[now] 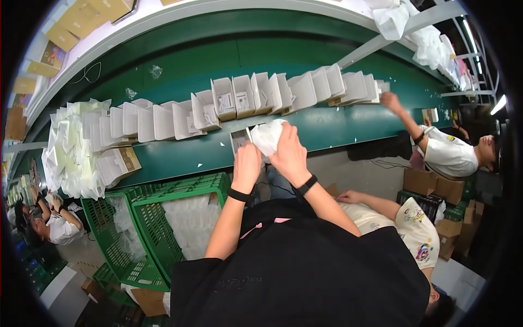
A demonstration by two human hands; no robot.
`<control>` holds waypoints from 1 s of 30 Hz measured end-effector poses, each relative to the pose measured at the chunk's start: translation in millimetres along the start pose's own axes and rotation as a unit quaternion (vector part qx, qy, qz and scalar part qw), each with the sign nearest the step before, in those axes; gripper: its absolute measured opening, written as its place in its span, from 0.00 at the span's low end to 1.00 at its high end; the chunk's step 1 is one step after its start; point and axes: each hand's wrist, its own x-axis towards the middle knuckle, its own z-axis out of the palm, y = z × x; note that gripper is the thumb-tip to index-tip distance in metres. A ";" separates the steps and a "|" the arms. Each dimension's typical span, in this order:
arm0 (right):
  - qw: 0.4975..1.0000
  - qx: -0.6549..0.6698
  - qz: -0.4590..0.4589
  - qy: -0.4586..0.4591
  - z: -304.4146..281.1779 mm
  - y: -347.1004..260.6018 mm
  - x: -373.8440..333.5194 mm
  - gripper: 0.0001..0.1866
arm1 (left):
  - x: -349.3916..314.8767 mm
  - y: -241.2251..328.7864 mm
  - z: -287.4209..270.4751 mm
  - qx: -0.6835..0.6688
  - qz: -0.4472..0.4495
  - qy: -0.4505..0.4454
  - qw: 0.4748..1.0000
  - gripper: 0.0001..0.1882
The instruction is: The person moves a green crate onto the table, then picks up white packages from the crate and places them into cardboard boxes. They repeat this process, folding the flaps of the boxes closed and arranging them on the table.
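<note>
At the near edge of the green belt, my right hand (290, 155) is closed on a soft white wrapped packet (267, 136). The packet is over and beside a small open white box (238, 138). My left hand (248, 166) has its fingers bent closed at the near side of this box; they look to be gripping its edge, though the fingertips are partly hidden. Just beyond, a long row of open white boxes (222, 99) stands along the belt, some with small white items inside.
A heap of white wrapped packets (76, 147) lies at the belt's left end. Green crates (163, 229) with clear bags stand below left. A co-worker's hand (390, 102) is at the row's right end; another person in a cream shirt (376, 218) is close on my right.
</note>
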 end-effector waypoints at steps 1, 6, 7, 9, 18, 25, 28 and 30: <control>0.998 -0.037 0.016 -0.040 2.7 -5.2 0.5 0.41 | -3.2 2.5 -2.6 -0.063 -0.025 -0.037 0.997 0.11; 0.997 -0.049 -0.046 -0.048 55.1 6.2 27.3 0.42 | -8.8 -19.0 12.0 -0.095 0.009 0.003 0.995 0.11; 0.997 -0.043 -0.050 -0.049 69.1 11.6 22.2 0.44 | -10.4 -27.6 15.1 -0.085 0.032 0.013 0.996 0.11; 0.997 -0.033 -0.051 -0.042 84.4 25.3 17.8 0.48 | -11.6 -27.2 15.0 -0.064 0.086 0.028 0.994 0.11; 0.953 0.287 -0.078 -0.067 157.6 129.2 48.1 0.53 | -5.7 -22.8 9.1 -0.097 -0.003 -0.078 0.992 0.16; 0.974 0.226 -0.012 -0.012 122.3 105.3 17.0 0.31 | 1.3 17.9 2.9 0.016 0.037 -0.087 0.995 0.19; 0.907 0.404 0.109 -0.041 61.4 119.7 -35.2 0.23 | -6.1 17.8 25.5 0.082 0.131 -0.060 0.986 0.19; 0.911 0.377 0.150 -0.071 20.6 139.9 -38.0 0.17 | 8.0 42.1 41.4 0.101 0.168 -0.074 0.978 0.18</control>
